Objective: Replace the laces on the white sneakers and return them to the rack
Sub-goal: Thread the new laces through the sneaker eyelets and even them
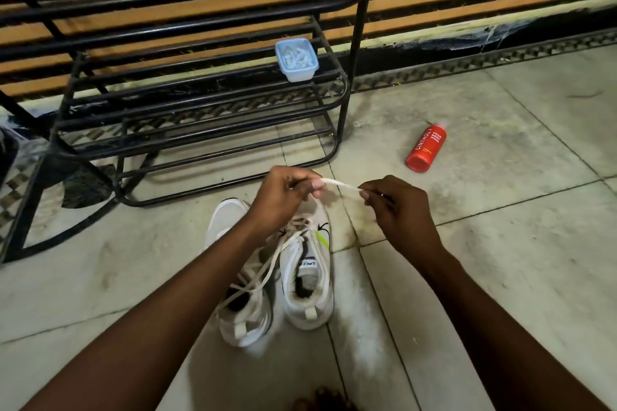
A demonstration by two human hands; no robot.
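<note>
Just in front of the rack point(200, 103), above the two white sneakers point(273, 270) on the floor, the left hand point(283, 197) and right hand point(397, 210) each pinch the lace point(340, 185) taut, seemingly mid-lacing; next, feeding its tip through an eyelet.

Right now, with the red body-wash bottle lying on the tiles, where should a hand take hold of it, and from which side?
Take the red bottle around the middle of its body, coming down from above. It lies on its side on the floor, with its long axis running toward the wall and bare tile on both flanks, so fingers and thumb can likely close across its width. Its ends look rounder, so a grip there seems less sure.
</note>
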